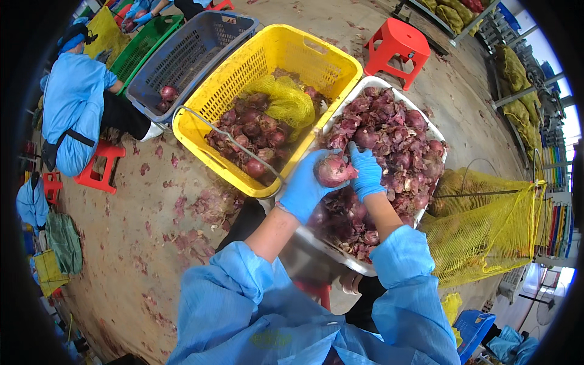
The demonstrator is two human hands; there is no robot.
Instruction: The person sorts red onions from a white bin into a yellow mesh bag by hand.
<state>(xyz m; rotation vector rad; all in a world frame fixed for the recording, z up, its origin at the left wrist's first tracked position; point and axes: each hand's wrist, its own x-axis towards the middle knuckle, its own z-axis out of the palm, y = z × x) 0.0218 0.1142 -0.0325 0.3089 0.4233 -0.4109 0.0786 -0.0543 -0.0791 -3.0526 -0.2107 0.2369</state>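
At centre frame, a worker in a blue gown and blue gloves holds a red onion (333, 170) between both hands above a white tray (382, 82) heaped with red onions and loose purple skins. The left hand (302, 187) cups the bulb from below and to its left, fingers wrapped around it. The right hand (367, 172) presses against the bulb's right side, fingers pointing up along it. Whether the right hand also holds a blade cannot be told.

Left of the tray, in the upper centre, stands a yellow crate (316, 52) holding more onions and a bundled yellow mesh sack (283, 100). Beyond it sit a grey crate (201, 36) with a few onions and a green crate (146, 39). At the upper left, a second person (76, 103) in blue sits on a low red stool (100, 167). Another red stool (398, 45) stands at the upper right, and an open yellow net bag (486, 225) fills the right edge. Onion skins litter the floor (134, 231).

The step in hand appears to be peeling: the bulb looks partly stripped, its outer skin pale and patchy. The next move would likely call for the right fingers to pinch the remaining loose skin and pull it away while the left hand turns the bulb, keeping the grip firm enough that the slick onion does not slip.
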